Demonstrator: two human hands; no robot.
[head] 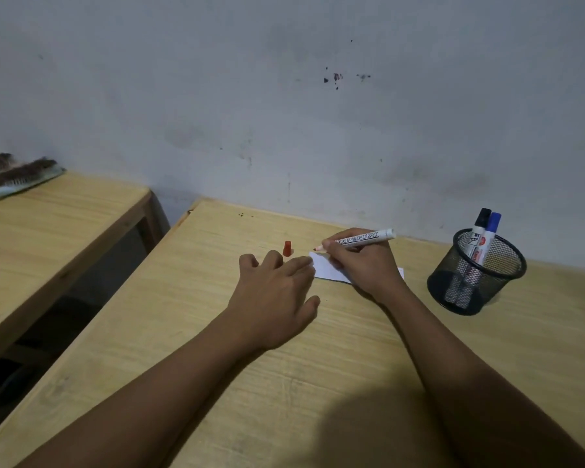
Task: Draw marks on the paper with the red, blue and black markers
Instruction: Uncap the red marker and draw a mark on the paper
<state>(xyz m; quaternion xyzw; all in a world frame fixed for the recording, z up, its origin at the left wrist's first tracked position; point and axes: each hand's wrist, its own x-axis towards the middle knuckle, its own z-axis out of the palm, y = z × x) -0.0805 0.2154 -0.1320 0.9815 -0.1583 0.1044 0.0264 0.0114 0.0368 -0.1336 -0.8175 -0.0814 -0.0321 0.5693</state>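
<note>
A small white paper (328,269) lies on the wooden desk (318,366), mostly covered by my right hand (362,265). That hand grips an uncapped white marker (362,238) whose red tip hovers at the paper's far left corner. The marker's red cap (287,248) stands upright on the desk just left of the paper. My left hand (277,295) rests flat with fingers spread, its fingertips touching the paper's left edge. The black marker (477,233) and the blue marker (489,238) stand capped in a black mesh cup (477,282) to the right.
A grey stained wall (284,113) rises directly behind the desk. A second wooden table (48,231) stands to the left across a dark gap, with brushes (17,173) lying at its far end.
</note>
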